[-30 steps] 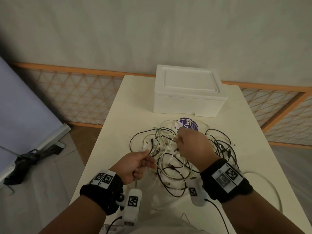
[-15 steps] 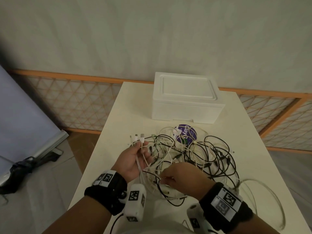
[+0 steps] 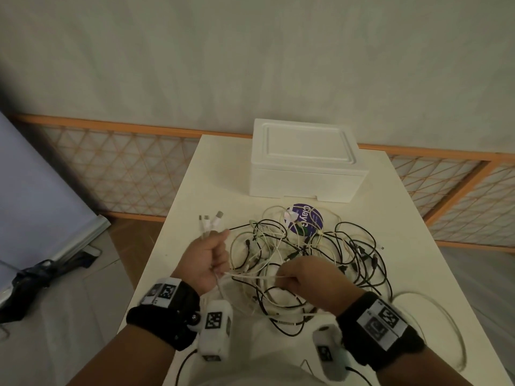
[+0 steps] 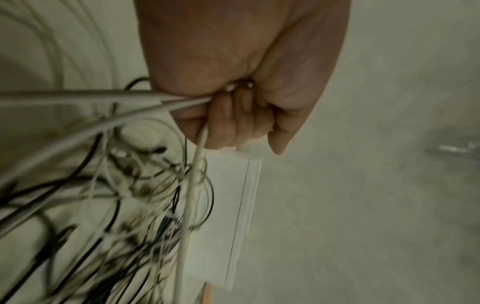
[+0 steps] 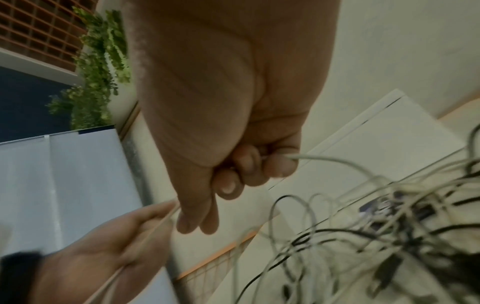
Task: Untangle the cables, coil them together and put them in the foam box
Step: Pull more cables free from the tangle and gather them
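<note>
A tangle of black and white cables lies on the white table, in front of the closed white foam box. My left hand grips a bunch of white cables; their plug ends stick up past the fist. My right hand pinches a white cable at the near edge of the tangle, and a short stretch of white cable runs between both hands.
A round purple label lies under the cables near the box. A thick white cable loop curves along the table's right edge. An orange lattice fence runs behind the table; the floor drops off to the left.
My left hand has closed into a fist round the white cables and lifted their plugs. My right hand came back from the middle of the tangle to its near edge and took a white cable.
</note>
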